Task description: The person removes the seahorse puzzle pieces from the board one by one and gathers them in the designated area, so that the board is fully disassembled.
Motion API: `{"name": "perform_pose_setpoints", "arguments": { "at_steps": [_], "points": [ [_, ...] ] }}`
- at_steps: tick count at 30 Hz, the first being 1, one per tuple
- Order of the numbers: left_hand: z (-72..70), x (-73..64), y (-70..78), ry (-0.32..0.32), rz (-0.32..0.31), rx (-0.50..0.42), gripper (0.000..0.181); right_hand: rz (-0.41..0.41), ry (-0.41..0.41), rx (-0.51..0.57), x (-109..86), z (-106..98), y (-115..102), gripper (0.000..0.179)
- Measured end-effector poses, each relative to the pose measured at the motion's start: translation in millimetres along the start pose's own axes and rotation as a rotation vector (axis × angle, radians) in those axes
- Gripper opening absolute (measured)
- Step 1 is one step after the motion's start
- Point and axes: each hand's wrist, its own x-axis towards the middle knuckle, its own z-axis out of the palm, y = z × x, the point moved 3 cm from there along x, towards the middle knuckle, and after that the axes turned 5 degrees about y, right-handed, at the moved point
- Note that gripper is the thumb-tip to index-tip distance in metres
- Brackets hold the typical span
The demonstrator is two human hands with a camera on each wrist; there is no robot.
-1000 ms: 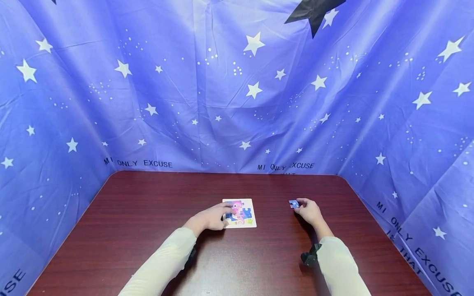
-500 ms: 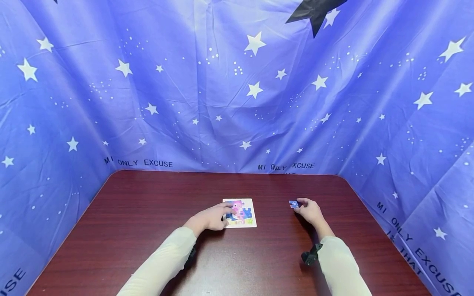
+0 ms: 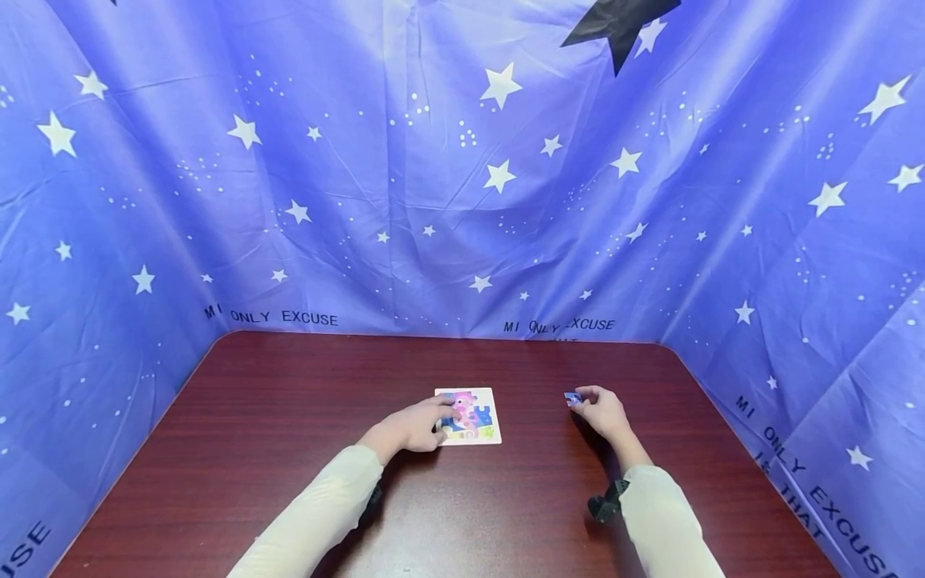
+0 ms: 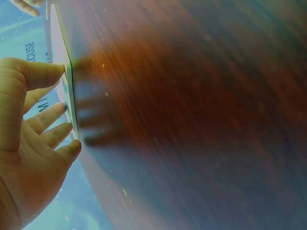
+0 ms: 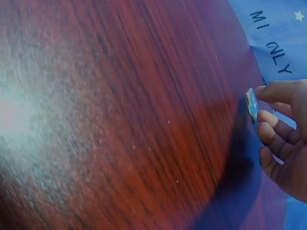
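Note:
A square puzzle board (image 3: pixel 495 433) with a white border lies near the middle of the table. Its picture shows a pink seahorse on blue, and pale bare patches show at its upper and right parts. My left hand (image 3: pixel 413 425) rests on the board's left side. In the left wrist view, the thumb (image 4: pixel 45 75) and extended fingertips touch the board along its edge. To the right of the board, my right hand (image 3: pixel 605 412) pinches a small blue puzzle piece (image 3: pixel 572 399) between thumb and fingers. In the right wrist view, the puzzle piece (image 5: pixel 253 106) appears edge-on above the tabletop.
The dark red wooden table (image 3: pixel 289 401) is bounded at the back and sides by a blue curtain (image 3: pixel 433 201) printed with stars and lettering. A black wrist device (image 3: pixel 609 502) sits under the right sleeve.
The puzzle piece in my right hand has turned, and its picture now faces differently. My left hand and the puzzle board stay in place.

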Motion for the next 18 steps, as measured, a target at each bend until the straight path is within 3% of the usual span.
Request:
{"name": "perform_pose_setpoints", "arguments": {
  "at_steps": [8,18],
  "points": [
    [-3.7,-3.3,-1.0,0.03,-0.042,-0.011,0.041,-0.025,-0.012,0.048,-0.1,6.0,-11.5,0.033],
    [3.3,-3.9,-6.1,0.063,-0.114,0.019,0.052,-0.078,-0.05,0.161,-5.0,27.2,-36.0,0.03]
  ]
}}
